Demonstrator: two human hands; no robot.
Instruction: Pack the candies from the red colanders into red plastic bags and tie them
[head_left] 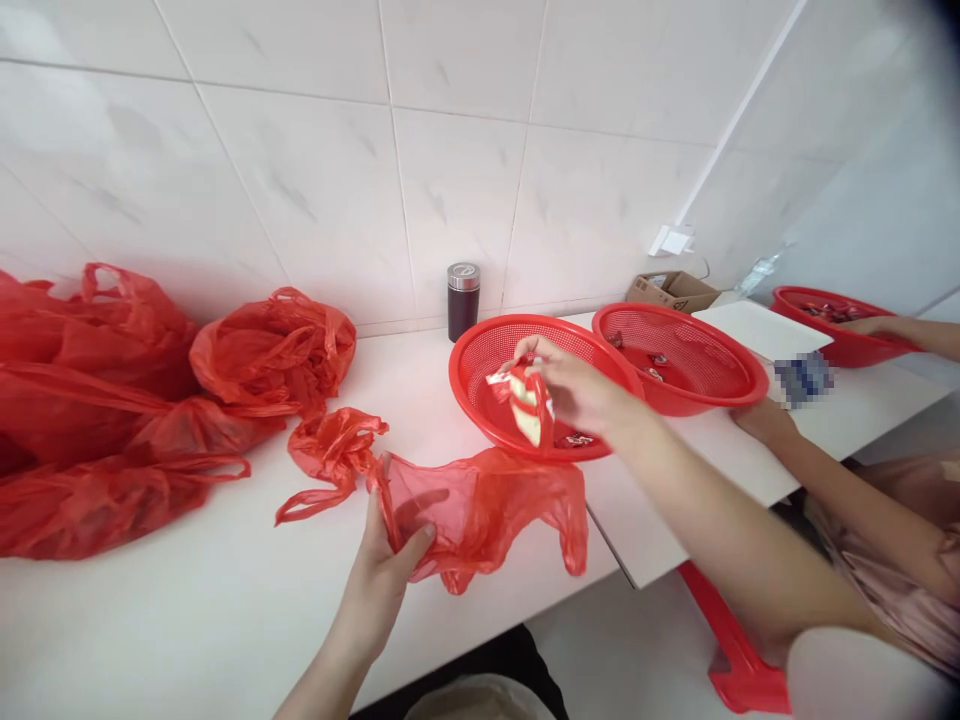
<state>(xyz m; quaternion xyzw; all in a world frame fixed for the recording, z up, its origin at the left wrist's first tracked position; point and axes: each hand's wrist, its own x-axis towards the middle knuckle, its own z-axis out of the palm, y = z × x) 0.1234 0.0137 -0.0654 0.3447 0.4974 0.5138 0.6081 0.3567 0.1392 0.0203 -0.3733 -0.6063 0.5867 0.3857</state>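
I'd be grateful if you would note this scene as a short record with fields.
Left hand: gripping a thin red plastic bag
Right hand: holding red-and-white packaging over the nearest basket
Farther right: middle basket, far basket, both red, small wrapped pieces inside
Left side: heaped red bags on the white table
By the wall: dark tumbler, cardboard box
Others' hands: one at the middle basket, one at the far basket

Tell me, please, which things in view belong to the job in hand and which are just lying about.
In the job:
Red bag in the left hand
Wrapped packets in the right hand
Nearest red basket, beneath the right hand
Probably the piled red bags

Apparently just lying about:
Dark tumbler
Cardboard box
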